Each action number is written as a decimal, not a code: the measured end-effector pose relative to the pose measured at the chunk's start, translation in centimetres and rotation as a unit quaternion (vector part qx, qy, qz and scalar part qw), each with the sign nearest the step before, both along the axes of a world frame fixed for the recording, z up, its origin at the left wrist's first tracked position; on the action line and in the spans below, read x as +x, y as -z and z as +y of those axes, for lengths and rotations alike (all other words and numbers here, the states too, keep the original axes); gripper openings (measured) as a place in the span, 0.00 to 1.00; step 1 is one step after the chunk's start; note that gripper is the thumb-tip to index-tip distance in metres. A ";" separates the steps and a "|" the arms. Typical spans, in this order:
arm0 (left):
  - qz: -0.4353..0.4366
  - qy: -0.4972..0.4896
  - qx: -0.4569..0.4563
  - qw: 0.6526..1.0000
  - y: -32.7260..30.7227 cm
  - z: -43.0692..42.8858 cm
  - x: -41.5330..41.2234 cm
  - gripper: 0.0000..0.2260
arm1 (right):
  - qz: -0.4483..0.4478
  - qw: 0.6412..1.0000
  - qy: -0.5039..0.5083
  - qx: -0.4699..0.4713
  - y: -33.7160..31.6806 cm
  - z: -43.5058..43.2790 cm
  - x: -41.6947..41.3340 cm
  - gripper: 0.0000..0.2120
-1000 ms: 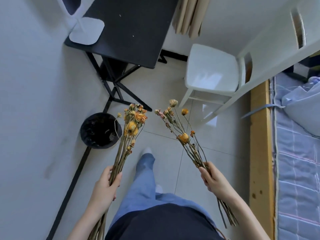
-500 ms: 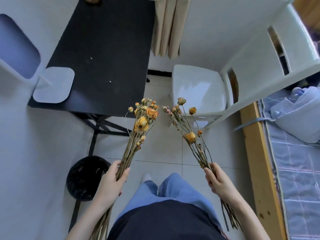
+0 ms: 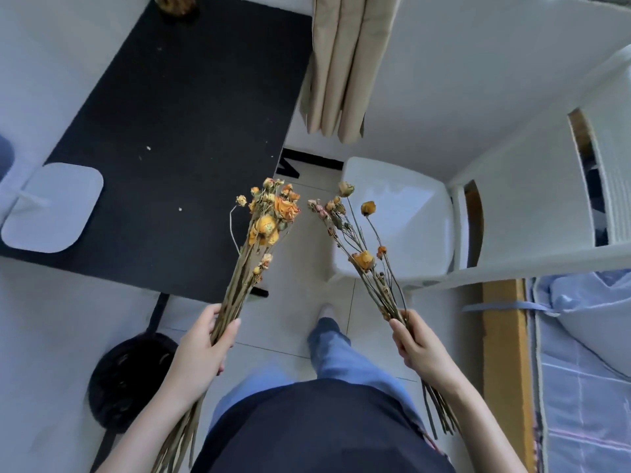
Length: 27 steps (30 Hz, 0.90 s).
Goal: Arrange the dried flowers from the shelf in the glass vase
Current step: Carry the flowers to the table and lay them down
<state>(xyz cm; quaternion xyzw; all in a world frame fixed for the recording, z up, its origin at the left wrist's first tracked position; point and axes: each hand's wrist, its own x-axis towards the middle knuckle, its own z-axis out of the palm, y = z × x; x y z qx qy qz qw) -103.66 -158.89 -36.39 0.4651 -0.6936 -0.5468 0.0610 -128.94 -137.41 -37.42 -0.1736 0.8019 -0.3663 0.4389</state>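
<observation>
Flowers in hand, no vase yet: you hold the dried flowers in two bunches. The fuller bunch (image 3: 273,213), orange heads up, rises over the near right corner of the black table (image 3: 170,148). Your left hand (image 3: 199,353) grips its stems just in front of that corner. The thinner bunch (image 3: 363,259) fans out to the right of the table above the floor tiles, its stems held in your right hand (image 3: 418,349). The hands are apart, each wrapped round its own stems, and the cut ends trail down past your wrists.

A white chair (image 3: 403,206) stands to the right of the table. A beige curtain (image 3: 341,63) hangs beyond the table's far right corner. A white flat stand (image 3: 51,206) sits on its left side, and a black bin (image 3: 126,380) is on the floor in front of it. A brownish object (image 3: 176,5) at the table's far edge is too cropped to identify.

This looks like the carrying step: the flowers are off the shelf and none are arranged. No glass vase is plainly visible, so the next move likely calls for finding it. Then feed the stems in cut ends first with a light grip, since dried heads probably shed easily.
</observation>
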 end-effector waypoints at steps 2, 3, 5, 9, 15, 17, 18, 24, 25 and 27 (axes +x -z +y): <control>0.003 -0.019 -0.004 1.000 -0.4 -0.3 -2.6 0.04 | -0.003 1.000 -0.026 0.003 -0.4 -1.2 -3.5 0.08; 0.003 -0.028 -0.004 1.000 -0.7 -0.6 -3.9 0.04 | -0.004 0.999 -0.040 0.003 -0.7 -1.8 -5.2 0.09; 0.004 -0.045 -0.003 0.999 -1.2 -1.2 -5.9 0.04 | -0.001 0.998 -0.063 0.002 -1.3 -3.3 -8.0 0.11; 0.006 -0.069 -0.004 0.998 -2.0 -3.0 -8.9 0.04 | -0.012 0.995 -0.100 -0.008 -2.0 -6.9 -12.0 0.12; 0.005 -0.124 -0.019 0.992 -2.0 -7.0 -10.8 0.05 | -0.005 0.988 -0.151 -0.018 -1.7 -13.5 -15.3 0.12; 0.001 -0.143 -0.020 0.990 -1.7 -8.5 -10.8 0.05 | -0.001 0.988 -0.155 -0.020 -1.3 -15.9 -16.0 0.11; 0.000 -0.151 -0.018 0.988 -1.5 -9.4 -10.7 0.05 | 0.004 0.987 -0.159 -0.022 -1.1 -17.2 -16.3 0.11; -0.015 -0.189 -0.021 0.982 -0.9 -15.1 -9.9 0.05 | 0.007 0.982 -0.185 -0.041 -0.5 -24.7 -17.5 0.07; -0.018 -0.197 -0.022 0.980 -1.0 -15.8 -9.8 0.06 | 0.008 0.980 -0.193 -0.039 -0.5 -25.9 -17.7 0.07; -0.019 -0.214 -0.026 0.976 -1.2 -17.3 -9.5 0.06 | 0.007 0.978 -0.208 -0.036 -0.8 -28.1 -18.0 0.09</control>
